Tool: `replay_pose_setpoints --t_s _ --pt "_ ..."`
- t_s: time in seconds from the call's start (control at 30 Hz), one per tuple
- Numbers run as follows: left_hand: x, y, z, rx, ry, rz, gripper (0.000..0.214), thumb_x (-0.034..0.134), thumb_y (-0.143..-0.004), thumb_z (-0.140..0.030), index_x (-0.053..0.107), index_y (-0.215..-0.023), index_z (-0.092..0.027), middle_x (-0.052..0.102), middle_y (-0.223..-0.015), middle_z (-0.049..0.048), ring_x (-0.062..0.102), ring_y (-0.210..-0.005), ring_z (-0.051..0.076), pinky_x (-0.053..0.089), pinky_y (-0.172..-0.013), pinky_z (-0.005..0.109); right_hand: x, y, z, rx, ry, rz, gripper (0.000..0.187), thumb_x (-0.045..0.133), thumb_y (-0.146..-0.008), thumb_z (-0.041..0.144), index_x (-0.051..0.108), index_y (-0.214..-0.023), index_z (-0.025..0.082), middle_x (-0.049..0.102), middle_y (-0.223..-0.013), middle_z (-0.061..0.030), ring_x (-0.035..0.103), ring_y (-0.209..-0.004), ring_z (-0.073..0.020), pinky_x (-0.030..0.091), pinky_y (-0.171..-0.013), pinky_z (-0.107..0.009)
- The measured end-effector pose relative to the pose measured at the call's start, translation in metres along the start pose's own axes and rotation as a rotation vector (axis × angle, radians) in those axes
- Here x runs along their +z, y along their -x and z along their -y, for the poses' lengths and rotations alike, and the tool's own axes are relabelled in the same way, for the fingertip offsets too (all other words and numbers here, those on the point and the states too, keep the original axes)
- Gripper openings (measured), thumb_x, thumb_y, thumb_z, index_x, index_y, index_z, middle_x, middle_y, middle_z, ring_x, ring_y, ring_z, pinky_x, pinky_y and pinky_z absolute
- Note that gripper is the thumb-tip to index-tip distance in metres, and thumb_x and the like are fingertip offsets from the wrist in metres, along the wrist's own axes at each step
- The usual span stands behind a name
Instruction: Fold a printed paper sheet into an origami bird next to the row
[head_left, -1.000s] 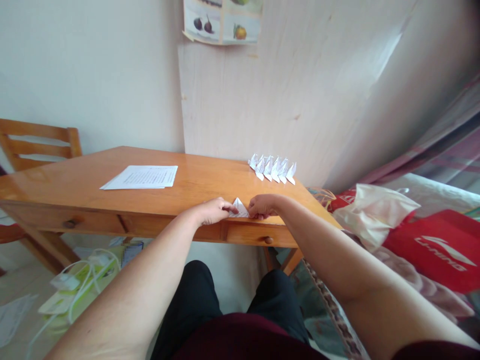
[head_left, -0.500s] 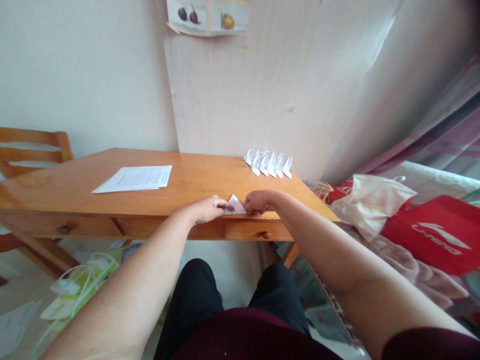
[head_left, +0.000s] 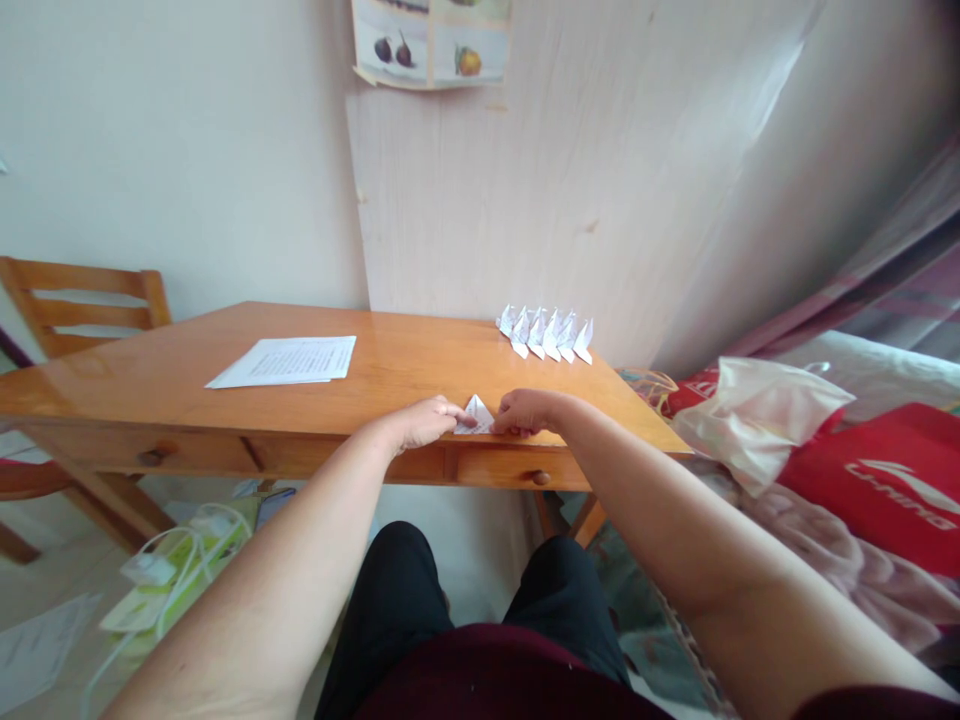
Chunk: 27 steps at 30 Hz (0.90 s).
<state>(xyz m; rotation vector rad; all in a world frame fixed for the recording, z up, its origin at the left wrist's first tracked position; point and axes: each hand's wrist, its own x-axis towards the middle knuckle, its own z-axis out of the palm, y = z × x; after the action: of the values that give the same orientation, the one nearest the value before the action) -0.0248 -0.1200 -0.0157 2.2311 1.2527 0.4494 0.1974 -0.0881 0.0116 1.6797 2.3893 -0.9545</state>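
A small folded white paper triangle lies near the front edge of the wooden table. My left hand presses on its left side with curled fingers. My right hand pinches its right side, fingers closed. Both hands rest on the tabletop. A row of several finished folded paper pieces stands at the table's far right, by the wall.
A printed sheet of paper lies on the table's left half. A wooden chair stands at the far left. A plastic bag and a red bag lie on the bed at right. Cables and papers cover the floor.
The hands stay on the folded paper with only slight finger shifts. The camera view has wobbled a little.
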Motion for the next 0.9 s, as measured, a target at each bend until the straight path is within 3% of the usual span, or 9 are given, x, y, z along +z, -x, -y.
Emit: replay_pose_setpoints --t_s 0.17,0.47,0.67,0.73,0.9 --pt "0.003 -0.003 0.0 0.001 0.063 0.015 0.038 0.054 -0.081 -0.031 0.074 -0.113 -0.022 0.072 -0.115 0.0015 0.063 -0.106 0.022 0.043 -0.097 0.028 0.0 -0.002 0.002 0.018 0.022 0.007 0.017 0.068 -0.074 0.03 0.06 -0.067 0.017 0.059 -0.058 -0.0001 0.054 -0.055 -0.0135 0.041 -0.052 -0.025" --pt "0.004 -0.002 0.003 -0.009 0.083 0.012 0.043 0.05 -0.075 -0.017 0.075 -0.11 -0.022 0.072 -0.117 0.0014 0.061 -0.111 0.022 0.042 -0.1 0.03 0.002 0.002 0.004 0.038 0.016 -0.047 0.013 0.068 -0.072 0.026 0.06 -0.069 0.016 0.059 -0.058 -0.0001 0.053 -0.054 -0.0139 0.039 -0.051 -0.025" --pt "0.009 0.002 0.006 -0.062 0.181 -0.107 0.042 0.054 -0.078 -0.028 0.063 -0.116 -0.014 0.069 -0.118 0.0091 0.064 -0.106 0.023 0.048 -0.095 0.034 0.008 0.005 0.0 -0.012 -0.082 -0.088 0.012 0.067 -0.074 0.023 0.057 -0.068 0.017 0.058 -0.056 0.0006 0.053 -0.052 -0.0133 0.04 -0.05 -0.024" --pt "0.012 0.002 0.005 -0.055 0.183 -0.133 0.043 0.058 -0.078 -0.035 0.062 -0.114 -0.013 0.07 -0.114 0.0106 0.065 -0.101 0.023 0.05 -0.091 0.034 0.012 0.006 -0.003 -0.042 -0.132 -0.118 0.012 0.064 -0.077 0.024 0.057 -0.071 0.017 0.058 -0.058 0.0009 0.053 -0.051 -0.012 0.04 -0.049 -0.023" --pt "0.018 0.003 0.008 -0.007 0.161 -0.169 0.031 0.063 -0.075 -0.032 0.065 -0.103 -0.017 0.071 -0.105 0.0074 0.066 -0.095 0.022 0.051 -0.085 0.032 0.019 0.01 -0.009 -0.085 -0.233 -0.223 0.017 0.061 -0.084 0.032 0.059 -0.092 0.017 0.062 -0.065 0.0007 0.053 -0.053 -0.0105 0.04 -0.05 -0.021"
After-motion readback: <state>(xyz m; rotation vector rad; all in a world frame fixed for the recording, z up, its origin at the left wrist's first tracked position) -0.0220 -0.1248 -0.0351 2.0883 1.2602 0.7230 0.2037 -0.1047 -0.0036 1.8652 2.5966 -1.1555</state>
